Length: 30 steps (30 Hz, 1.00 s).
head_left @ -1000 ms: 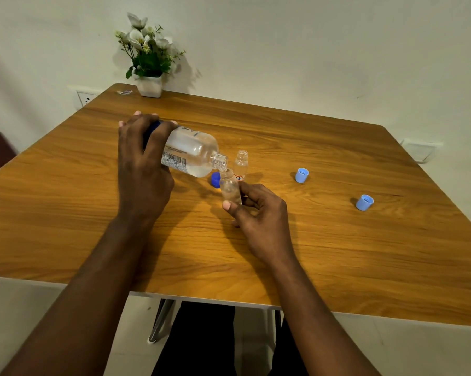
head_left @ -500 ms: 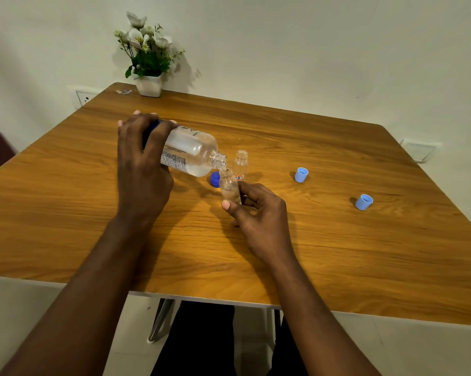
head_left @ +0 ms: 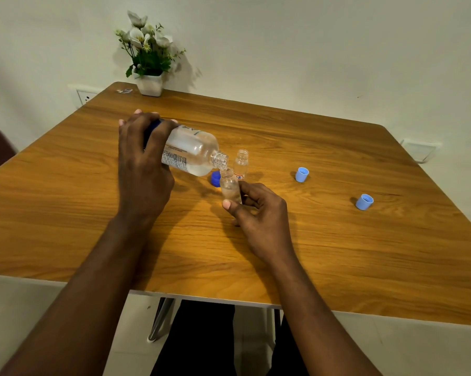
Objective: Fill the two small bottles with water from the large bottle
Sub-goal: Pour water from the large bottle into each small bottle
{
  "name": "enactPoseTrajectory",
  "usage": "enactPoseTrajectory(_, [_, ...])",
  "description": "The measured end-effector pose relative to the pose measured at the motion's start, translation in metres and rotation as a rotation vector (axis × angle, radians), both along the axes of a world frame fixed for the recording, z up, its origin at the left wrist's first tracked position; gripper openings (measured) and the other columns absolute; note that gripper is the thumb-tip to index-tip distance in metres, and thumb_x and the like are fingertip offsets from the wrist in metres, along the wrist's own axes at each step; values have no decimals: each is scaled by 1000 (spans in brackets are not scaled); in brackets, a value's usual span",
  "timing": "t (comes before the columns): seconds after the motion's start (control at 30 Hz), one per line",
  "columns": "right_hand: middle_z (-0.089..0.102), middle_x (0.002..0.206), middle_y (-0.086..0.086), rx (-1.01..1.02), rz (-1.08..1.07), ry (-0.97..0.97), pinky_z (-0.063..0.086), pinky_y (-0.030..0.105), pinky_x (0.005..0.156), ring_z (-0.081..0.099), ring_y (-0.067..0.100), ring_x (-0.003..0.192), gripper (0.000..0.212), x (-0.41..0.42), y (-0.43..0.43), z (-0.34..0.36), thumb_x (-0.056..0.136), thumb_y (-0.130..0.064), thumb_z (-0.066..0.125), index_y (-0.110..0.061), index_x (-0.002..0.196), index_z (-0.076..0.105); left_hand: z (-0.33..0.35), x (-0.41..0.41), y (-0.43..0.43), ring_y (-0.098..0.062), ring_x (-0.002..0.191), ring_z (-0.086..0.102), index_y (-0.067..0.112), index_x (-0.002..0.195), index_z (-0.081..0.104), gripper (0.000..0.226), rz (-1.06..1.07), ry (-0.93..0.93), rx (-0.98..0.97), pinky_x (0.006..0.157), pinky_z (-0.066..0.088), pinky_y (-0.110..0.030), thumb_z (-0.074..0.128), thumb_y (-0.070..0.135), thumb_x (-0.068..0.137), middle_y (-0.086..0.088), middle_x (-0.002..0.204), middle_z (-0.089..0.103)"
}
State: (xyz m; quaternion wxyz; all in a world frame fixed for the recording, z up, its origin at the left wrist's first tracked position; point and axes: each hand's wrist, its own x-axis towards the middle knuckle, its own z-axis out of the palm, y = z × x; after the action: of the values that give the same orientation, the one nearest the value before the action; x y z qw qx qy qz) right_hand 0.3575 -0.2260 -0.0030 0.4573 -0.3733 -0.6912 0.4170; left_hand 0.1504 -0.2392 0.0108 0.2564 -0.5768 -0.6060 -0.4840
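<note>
My left hand grips the large clear bottle by its base, tipped on its side with the open neck pointing right and down. The neck sits over the mouth of a small clear bottle, which my right hand pinches near its bottom, tilted slightly left, on the wooden table. A second small bottle stands upright and uncapped just behind it. Water lies along the lower side of the large bottle.
A dark blue cap lies beneath the large bottle's neck. Two light blue caps rest on the table to the right. A white pot of flowers stands at the far left corner against the wall.
</note>
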Motion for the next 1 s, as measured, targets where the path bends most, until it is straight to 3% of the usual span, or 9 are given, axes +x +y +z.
enactPoseTrajectory(0.3, [68, 99, -7, 22, -6, 0, 58, 49, 72, 64, 13, 93, 34, 0, 0, 0, 80, -13, 75, -20, 112, 71, 0, 0, 0, -40, 126, 45, 9, 126, 52, 50, 8, 2, 3, 106, 34, -58, 52, -12, 81, -23, 127, 49])
enactPoseTrajectory(0.47, [69, 103, -5, 30, -10, -9, 57, 40, 83, 65, 8, 95, 34, 1, 0, 2, 80, -10, 75, -18, 112, 71, 0, 0, 0, -39, 128, 44, 9, 126, 52, 49, 14, 7, 7, 107, 33, -58, 54, -12, 81, -23, 127, 49])
enactPoseTrajectory(0.63, [69, 101, -9, 12, -3, 16, 57, 50, 73, 65, 13, 94, 35, -1, 1, -1, 78, -14, 74, -21, 112, 71, 0, 0, 1, -39, 128, 44, 10, 126, 52, 50, 23, 2, 7, 110, 31, -56, 54, -12, 81, -23, 127, 50])
enactPoseTrajectory(1.0, [67, 99, -13, 18, -7, 7, 58, 50, 72, 65, 13, 93, 35, -2, 2, -2, 78, -17, 74, -20, 112, 71, -1, -1, 2, -39, 127, 45, 10, 126, 52, 53, 14, 13, 16, 108, 32, -57, 54, -14, 79, -22, 127, 50])
